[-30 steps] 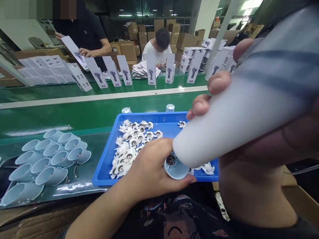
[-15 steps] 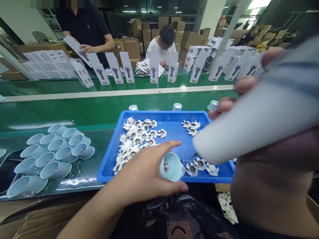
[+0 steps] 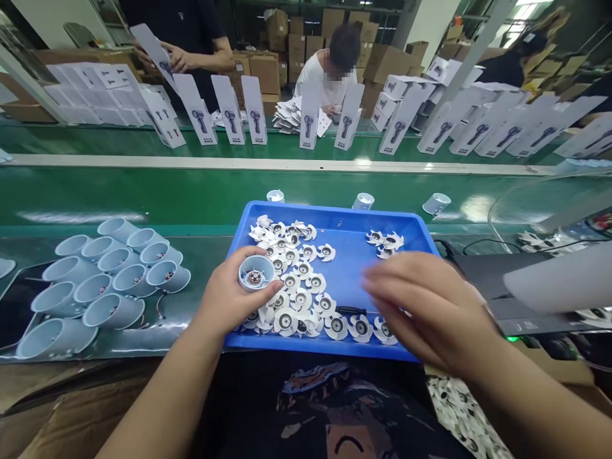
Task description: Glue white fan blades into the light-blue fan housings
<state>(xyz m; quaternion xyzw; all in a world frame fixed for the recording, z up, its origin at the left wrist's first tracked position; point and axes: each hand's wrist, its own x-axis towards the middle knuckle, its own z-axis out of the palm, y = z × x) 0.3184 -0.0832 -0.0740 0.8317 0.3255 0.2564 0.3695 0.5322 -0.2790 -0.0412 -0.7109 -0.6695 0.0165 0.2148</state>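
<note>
A long blue plastic tray point(image 3: 344, 261) is set at the front of the dark green desk point(image 3: 205, 252). Over its left part, an open-mouthed light-blue plastic cup point(image 3: 262, 262) is held by the left hand point(image 3: 224, 293), the grip closed round its side, mouth tilted up. Over the right part, the right hand point(image 3: 421, 299) is blurred; its fingers are extended and nothing is seen held, though the palm side is hidden. Inside the cup a small round copper-and-metal motor point(image 3: 254, 278) is exposed. The step is judged to be cup in hand, part selection pending. The next move is judged to call for one white plastic fan wheel point(image 3: 289, 281) to be lifted by its blades, with the cup kept steady.

Surroundings: a green conveyor point(image 3: 191, 194) is seen beyond, lined with white printed cartons point(image 3: 308, 124). A cluster of light-blue cups point(image 3: 116, 260) is grouped to the left. A blurred white cylinder point(image 3: 564, 274) is seen at right, apart from the tray. The tray's right end is partly covered by the right hand. Near the front fan wheels a slim black-handled tool point(image 3: 350, 310) is laid, likely to be knocked.
</note>
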